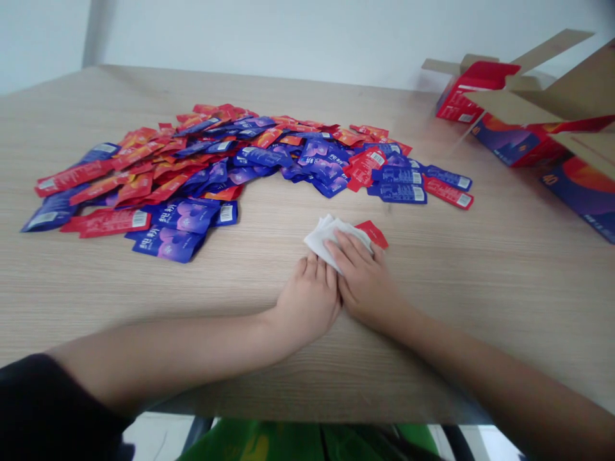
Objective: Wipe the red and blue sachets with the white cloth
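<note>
A folded white tissue (319, 238) lies on the table under the fingers of my right hand (368, 275), which presses it down over a red sachet (372, 232). Only the far corner of that sachet shows beyond the tissue; the rest is covered. My left hand (310, 291) rests right beside my right hand, its fingers pressed together at the near edge of the tissue. What lies beneath those fingertips is hidden. Beyond both hands spreads a long heap of red sachets (137, 189) and blue-purple sachets (175, 243) with white barcode labels.
Several loose sachets (446, 192) lie at the heap's right end. On the right stand open cardboard boxes with raised flaps: a red box (461, 96) at the back, a blue-and-red box (509, 141) and another box (581, 198) nearer. A pale wall (288, 38) borders the wooden table (230, 358).
</note>
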`<action>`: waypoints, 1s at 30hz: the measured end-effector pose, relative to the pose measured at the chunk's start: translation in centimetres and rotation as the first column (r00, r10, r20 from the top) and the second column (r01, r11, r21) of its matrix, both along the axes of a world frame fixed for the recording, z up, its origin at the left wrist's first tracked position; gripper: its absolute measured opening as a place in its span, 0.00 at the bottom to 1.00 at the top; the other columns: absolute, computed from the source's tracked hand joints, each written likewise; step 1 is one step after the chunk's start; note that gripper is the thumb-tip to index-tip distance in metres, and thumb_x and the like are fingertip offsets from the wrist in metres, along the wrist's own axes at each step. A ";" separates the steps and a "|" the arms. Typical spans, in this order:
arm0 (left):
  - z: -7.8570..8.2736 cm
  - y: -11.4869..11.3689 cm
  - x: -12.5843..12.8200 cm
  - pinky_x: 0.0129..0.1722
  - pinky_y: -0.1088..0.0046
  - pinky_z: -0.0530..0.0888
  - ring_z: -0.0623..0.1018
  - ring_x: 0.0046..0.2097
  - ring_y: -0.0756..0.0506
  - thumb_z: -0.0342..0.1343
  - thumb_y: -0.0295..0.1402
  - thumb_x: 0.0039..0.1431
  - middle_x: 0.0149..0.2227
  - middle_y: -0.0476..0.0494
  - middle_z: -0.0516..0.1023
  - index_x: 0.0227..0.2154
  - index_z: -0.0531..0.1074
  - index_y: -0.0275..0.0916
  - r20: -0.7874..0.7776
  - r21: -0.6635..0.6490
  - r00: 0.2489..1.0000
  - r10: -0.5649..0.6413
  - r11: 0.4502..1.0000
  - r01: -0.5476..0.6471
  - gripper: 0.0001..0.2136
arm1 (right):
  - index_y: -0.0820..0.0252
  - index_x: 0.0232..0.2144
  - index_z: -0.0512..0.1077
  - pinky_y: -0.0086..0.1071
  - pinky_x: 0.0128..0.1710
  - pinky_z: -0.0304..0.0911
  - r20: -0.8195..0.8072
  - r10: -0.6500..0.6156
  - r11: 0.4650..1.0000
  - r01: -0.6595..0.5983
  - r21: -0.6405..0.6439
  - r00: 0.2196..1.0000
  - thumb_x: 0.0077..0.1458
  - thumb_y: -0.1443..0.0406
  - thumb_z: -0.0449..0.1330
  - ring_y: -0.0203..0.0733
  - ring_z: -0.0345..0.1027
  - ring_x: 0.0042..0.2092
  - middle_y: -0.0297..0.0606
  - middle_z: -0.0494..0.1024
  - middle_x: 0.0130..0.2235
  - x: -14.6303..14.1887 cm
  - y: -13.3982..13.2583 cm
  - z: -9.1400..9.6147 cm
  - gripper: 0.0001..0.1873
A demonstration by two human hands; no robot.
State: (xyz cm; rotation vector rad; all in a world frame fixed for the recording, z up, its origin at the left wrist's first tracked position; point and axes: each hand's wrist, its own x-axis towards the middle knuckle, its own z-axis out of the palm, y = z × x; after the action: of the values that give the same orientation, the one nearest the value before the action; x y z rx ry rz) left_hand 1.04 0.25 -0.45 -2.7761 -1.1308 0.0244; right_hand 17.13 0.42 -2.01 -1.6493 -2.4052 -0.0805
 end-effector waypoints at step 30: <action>1.0 0.5 -0.4 0.59 0.52 0.63 0.62 0.64 0.29 0.47 0.34 0.62 0.62 0.22 0.63 0.56 0.65 0.23 0.114 -0.022 0.993 -0.012 1.000 0.015 0.23 | 0.62 0.64 0.57 0.51 0.62 0.46 -0.055 -0.125 0.992 0.124 -0.008 0.991 0.62 0.60 0.47 0.50 0.48 0.67 0.46 0.57 0.67 2.0 1.6 0.1 0.29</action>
State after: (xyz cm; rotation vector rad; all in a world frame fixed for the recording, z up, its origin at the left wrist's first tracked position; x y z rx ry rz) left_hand 0.66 0.72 0.51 -2.8372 -1.1445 -0.1247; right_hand 19.14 2.01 -1.87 -1.7786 -2.2627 -0.0494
